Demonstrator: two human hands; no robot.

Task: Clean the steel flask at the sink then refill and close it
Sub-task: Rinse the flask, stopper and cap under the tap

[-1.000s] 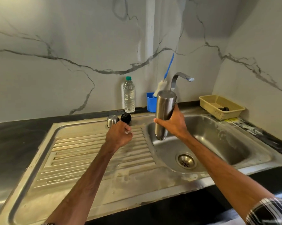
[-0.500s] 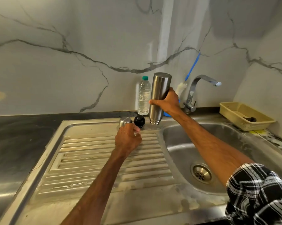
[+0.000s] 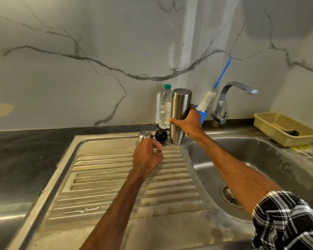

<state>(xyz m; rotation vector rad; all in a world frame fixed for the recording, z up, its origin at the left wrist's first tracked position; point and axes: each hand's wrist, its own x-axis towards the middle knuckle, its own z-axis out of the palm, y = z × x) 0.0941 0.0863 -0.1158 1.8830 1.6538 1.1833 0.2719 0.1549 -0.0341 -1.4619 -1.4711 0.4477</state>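
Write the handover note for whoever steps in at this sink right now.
Right hand: grips the flask, which stands mouth down on the rear ledge of the sink, left of the basin.
Left hand: fingers curled just in front of the steel cap; contact unclear.
Black stopper sits between cap and flask, with the water bottle behind.
Done: flask opened, seemingly rinsed and draining.
Left: turn it upright, refill, fit stopper, screw on cap.

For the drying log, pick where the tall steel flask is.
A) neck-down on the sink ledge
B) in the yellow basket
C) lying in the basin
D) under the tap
A: the tall steel flask stands neck-down on the steel sink ledge, gripped by the right hand.
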